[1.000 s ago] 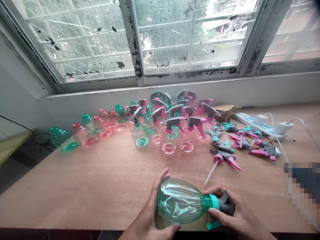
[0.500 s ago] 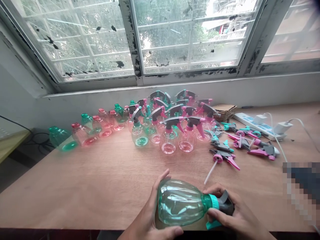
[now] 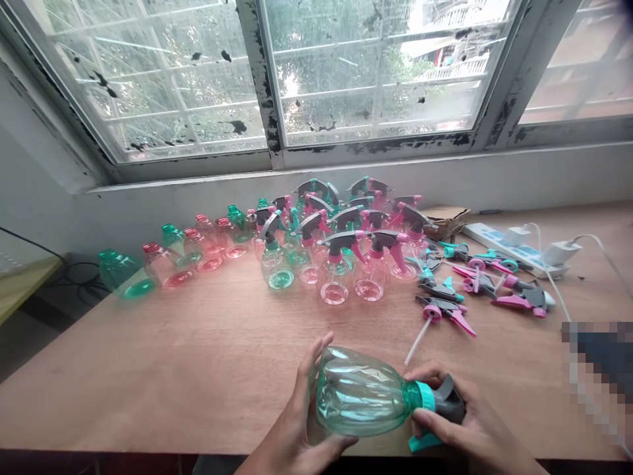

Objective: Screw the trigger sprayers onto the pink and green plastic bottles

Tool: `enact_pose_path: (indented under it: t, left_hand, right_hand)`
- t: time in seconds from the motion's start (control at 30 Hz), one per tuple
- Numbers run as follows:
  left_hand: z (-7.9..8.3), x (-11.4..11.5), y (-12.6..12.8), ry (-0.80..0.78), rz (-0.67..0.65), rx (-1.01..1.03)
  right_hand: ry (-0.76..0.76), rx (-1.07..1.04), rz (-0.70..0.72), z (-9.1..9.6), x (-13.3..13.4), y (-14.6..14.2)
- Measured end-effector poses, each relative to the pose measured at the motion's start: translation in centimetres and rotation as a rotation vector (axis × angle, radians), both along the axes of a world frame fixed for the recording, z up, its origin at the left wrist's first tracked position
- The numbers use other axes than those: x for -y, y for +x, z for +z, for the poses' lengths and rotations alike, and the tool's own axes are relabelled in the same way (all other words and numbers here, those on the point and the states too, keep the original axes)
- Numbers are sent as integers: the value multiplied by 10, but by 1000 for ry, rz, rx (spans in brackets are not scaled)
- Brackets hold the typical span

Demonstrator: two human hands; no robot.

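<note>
A clear green spray bottle lies on its side in the air near the table's front edge, its base to the left. My left hand is curved around the base, thumb below and fingers behind. At the neck sits a trigger sprayer, grey with a turquoise collar and trigger. My right hand grips this sprayer, with the thumb at the collar and the fingers partly hidden behind it. Beyond my right hand, loose pink-and-grey and turquoise sprayers lie in a pile, the nearest sprayer with a white dip tube.
Several bottles with sprayers on, such as a pink bottle, stand mid-table. Open bottles without sprayers, including a green bottle, stand to the left. A white power strip with cables and a torn cardboard box lie at the back right.
The green bottle has turned about its long axis, and its base has risen slightly. My left fingers and thumb have shifted around the base; my right hand keeps its grip on the sprayer.
</note>
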State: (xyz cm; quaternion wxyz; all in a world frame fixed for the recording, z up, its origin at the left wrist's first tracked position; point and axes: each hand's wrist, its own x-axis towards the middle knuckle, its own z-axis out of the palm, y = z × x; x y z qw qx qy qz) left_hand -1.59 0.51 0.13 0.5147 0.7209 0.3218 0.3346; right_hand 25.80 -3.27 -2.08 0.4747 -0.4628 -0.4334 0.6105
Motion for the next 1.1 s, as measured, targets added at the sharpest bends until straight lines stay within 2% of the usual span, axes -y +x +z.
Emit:
enact_pose_path:
  t: [0.23,0.5,0.67,0.8,0.9,1.1]
  left_hand:
    - [-1,-4,6,-164,-44,71]
    - [1,-3,0,-137,-93,55]
    - [4,-4,0,-17,-76,15]
    - [5,-1,0,-68,-93,42]
    - [6,0,0,-95,-42,29]
    - [0,-1,1,90,-13,-15]
  right_hand:
    - [9,15,4,-1,-1,0]
    - [10,33,-5,0,0,0]
    - [12,33,1,-2,0,0]
    - [8,25,11,-2,-1,1]
    - [19,45,0,-2,0,1]
    - [-2,28,-2,-1,0,0]
